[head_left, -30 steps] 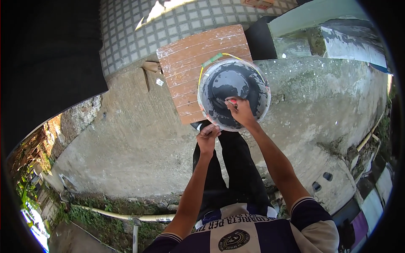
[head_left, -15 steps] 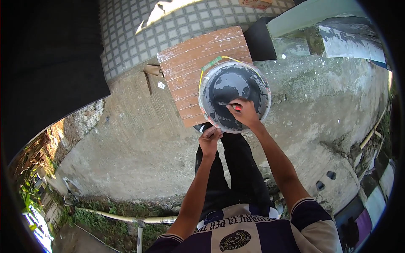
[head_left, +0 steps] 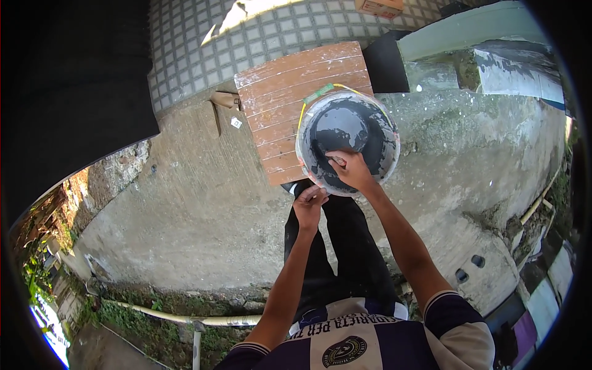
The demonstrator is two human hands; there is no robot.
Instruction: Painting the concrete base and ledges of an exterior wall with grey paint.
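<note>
Brown slatted surface (head_left: 265, 114) on rough concrete (head_left: 203, 203), patterned tiles (head_left: 246, 46) and cardboard box (head_left: 379, 7) beyond, bucket (head_left: 390, 145) of dark paste (head_left: 339, 126) covering its near right corner, your left fingers (head_left: 316, 192) pinching the rim, right fingers (head_left: 336, 155) curled round a mostly hidden tool (head_left: 338, 161).

one bucket (head_left: 393, 151), one green handle (head_left: 318, 93), one brown slatted platform (head_left: 302, 77), one cardboard box (head_left: 379, 7), two dark holes (head_left: 461, 275).
</note>
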